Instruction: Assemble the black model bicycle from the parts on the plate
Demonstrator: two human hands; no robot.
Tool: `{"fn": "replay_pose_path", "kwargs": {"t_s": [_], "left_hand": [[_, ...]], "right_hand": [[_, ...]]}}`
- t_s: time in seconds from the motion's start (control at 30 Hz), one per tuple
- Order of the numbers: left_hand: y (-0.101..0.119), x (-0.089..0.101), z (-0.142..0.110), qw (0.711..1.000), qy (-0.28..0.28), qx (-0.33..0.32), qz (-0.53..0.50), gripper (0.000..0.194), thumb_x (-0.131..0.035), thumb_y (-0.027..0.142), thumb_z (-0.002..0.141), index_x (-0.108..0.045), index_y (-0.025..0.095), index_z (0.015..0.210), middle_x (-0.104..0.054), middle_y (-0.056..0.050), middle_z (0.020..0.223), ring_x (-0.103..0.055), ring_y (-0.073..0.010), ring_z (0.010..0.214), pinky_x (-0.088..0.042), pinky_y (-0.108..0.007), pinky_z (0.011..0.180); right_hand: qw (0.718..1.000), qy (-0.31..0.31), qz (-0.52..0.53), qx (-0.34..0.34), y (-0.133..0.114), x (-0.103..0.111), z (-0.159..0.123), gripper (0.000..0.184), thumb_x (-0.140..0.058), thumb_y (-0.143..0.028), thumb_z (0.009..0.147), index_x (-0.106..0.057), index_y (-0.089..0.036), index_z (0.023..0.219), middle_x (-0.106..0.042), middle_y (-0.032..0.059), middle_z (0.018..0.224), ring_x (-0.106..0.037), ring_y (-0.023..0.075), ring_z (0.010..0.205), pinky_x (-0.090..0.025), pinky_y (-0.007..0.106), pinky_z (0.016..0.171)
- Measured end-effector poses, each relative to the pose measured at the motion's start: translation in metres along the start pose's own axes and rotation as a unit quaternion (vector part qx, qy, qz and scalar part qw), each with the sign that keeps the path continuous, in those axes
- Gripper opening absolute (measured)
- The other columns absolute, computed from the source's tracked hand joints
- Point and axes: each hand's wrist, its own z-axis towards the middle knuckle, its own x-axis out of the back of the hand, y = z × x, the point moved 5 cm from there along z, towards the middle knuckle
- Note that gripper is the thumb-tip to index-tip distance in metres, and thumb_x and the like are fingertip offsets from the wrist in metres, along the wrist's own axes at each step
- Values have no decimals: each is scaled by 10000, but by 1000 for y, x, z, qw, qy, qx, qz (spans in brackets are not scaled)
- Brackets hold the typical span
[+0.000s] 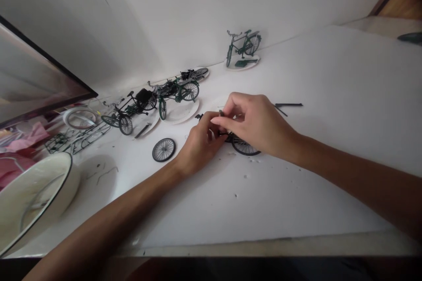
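Both hands meet over a miniature bicycle (245,145) near the middle of the white tabletop. Its spoked wheel shows below my right hand, and most of the frame is hidden behind the fingers. My left hand (202,142) is closed around the bicycle's frame. Above it, my right hand (252,116) pinches a small dark part (221,113) between thumb and forefinger; its kind is too small to make out. A loose spoked wheel (164,149) lies flat to the left of my left hand. Thin black strips (289,105) rest beyond my right hand.
Model bicycles (178,92) stand at the back left on white discs, beside a black three-wheeled model (132,107). A green model bicycle (243,46) stands by the wall. An enamel basin (70,175) sits at the left edge, with small frame parts (87,138) behind it.
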Motion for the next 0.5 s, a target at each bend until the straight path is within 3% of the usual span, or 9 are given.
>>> {"fn": "replay_pose_path", "kwargs": {"t_s": [0.13, 0.33, 0.43, 0.5], "left_hand": [[2, -1, 0, 1000, -4, -3, -8, 239, -628, 110, 892, -512, 196, 1083, -610, 4, 899, -535, -99, 725, -456, -246, 642], [0, -1, -1, 1000, -12, 8, -5, 275, -631, 127, 889, -506, 202, 1122, -606, -9, 922, -533, -100, 717, -439, -227, 596], [-3, -1, -1, 1000, -2, 9, -14, 272, -644, 137, 881, -502, 203, 1103, -605, -11, 913, -547, -108, 733, -451, -229, 603], [-4, -1, -1, 1000, 0, 9, -21, 273, -654, 143, 876, -499, 206, 1091, -604, -15, 929, -552, -110, 751, -456, -230, 610]], "right_hand": [[1000, 26, -5, 0, 4, 1, 0, 288, -773, -319, 866, -545, -192, 746, -644, -20, 666, -582, 117, 583, -437, 264, 546], [994, 0, -27, 110, 1, -1, -1, 34, -716, -208, 909, -705, -194, 880, -695, -16, 756, -587, 111, 637, -468, 254, 617], [987, -49, -21, 149, -2, -1, -2, 163, -587, -202, 992, -748, -197, 966, -761, 21, 912, -648, 133, 754, -502, 278, 698], [987, -81, -12, 136, -3, -1, -2, 232, -529, -191, 1017, -760, -196, 999, -775, 27, 946, -670, 138, 779, -510, 280, 705]]}}
